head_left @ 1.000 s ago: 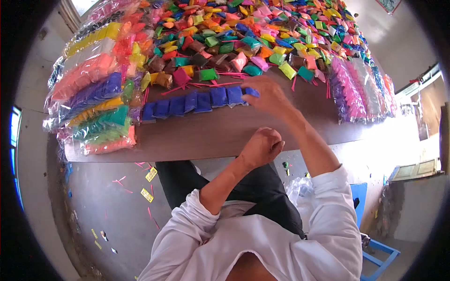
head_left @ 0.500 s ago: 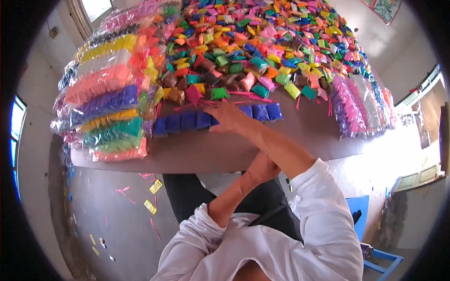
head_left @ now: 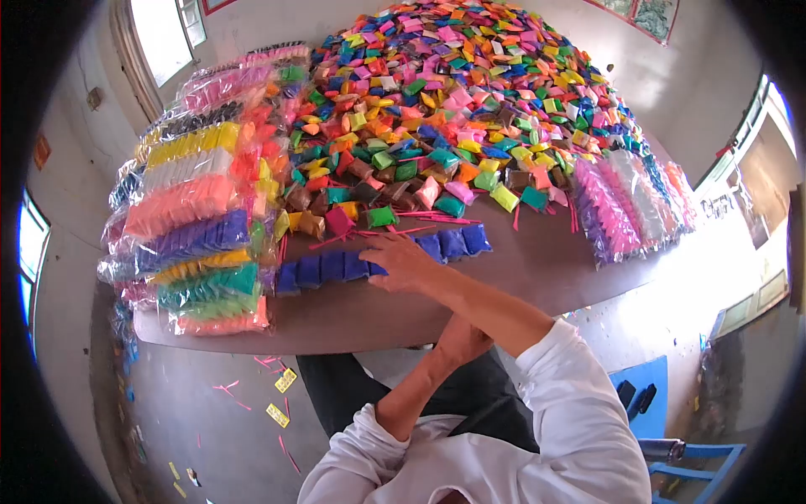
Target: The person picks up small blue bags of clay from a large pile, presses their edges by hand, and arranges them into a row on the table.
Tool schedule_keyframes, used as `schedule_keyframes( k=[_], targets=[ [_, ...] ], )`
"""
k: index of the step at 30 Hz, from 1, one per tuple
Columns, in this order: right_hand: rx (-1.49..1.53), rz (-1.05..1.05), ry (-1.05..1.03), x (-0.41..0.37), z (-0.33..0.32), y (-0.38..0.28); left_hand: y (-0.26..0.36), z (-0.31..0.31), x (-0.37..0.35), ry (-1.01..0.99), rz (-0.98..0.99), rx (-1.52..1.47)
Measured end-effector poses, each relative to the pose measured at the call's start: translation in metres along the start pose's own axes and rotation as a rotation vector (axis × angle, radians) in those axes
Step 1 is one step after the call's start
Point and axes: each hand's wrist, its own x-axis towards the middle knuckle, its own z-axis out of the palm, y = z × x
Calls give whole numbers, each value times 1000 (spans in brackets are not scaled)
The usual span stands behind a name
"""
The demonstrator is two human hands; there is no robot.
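Note:
My right hand (head_left: pixel 401 262) rests over the middle of a row of blue packets (head_left: pixel 309 270) on the table, its fingers spread and its fingertips at or just above them. It covers part of the row; more blue packets (head_left: pixel 453 244) show to its right. My left hand (head_left: pixel 464 338) is at the table's front edge, beneath my right forearm, which hides its fingers. Thin pink strips (head_left: pixel 395 230) lie just beyond the row, beside loose packets such as a green one (head_left: pixel 382 217) and a dark pink one (head_left: pixel 339 222).
A large heap of small coloured packets (head_left: pixel 453 109) covers the back of the brown table (head_left: pixel 336 323). Clear bags of sorted packets are stacked at left (head_left: pixel 185 206) and lie at right (head_left: pixel 617 202). Yellow labels (head_left: pixel 278 415) and pink strips are on the floor. A blue stool (head_left: pixel 646 378) stands at right.
The view has tilted up, so the table sits lower in the picture. My right hand stays over the blue row, and my left hand remains under the right forearm.

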Motion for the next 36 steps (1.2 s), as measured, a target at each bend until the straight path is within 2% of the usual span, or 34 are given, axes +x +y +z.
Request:
schedule_keyframes(
  k=[3, 6, 11, 15, 19, 22, 25, 28, 30, 33, 34, 36],
  targets=[
    [110, -13, 273, -22, -14, 9, 1, 1, -9, 37, 72, 203],
    [213, 119, 443, -60, -43, 18, 5, -4, -22, 23, 55, 301],
    [102, 433, 385, -145, -46, 53, 20, -7, -28, 67, 36, 337],
    [58, 374, 485, -177, -37, 56, 15, -14, -25, 52, 7, 237],
    [40, 359, 517, -175, -34, 50, 25, -36, -17, -103, -145, 110],
    [55, 338, 565, -175, -33, 50, 24, -62, -6, -279, -182, 150],
    [69, 359, 522, -175, -37, 49, 12, -86, 0, -271, -232, 243],
    [102, 402, 466, -176, -40, 49, 13, -100, 13, -208, -497, 54],
    [122, 410, 478, -176, -39, 51, 7, -96, 21, -165, -573, 10],
    [49, 578, 677, -178, -43, 51, -6, -93, 38, -184, -658, 19],
    [126, 633, 708, -178, -42, 52, -11, -93, 45, -203, -681, 34],
    [279, 742, 770, -176, -41, 55, -26, -91, 58, -239, -741, -301]
  ],
)
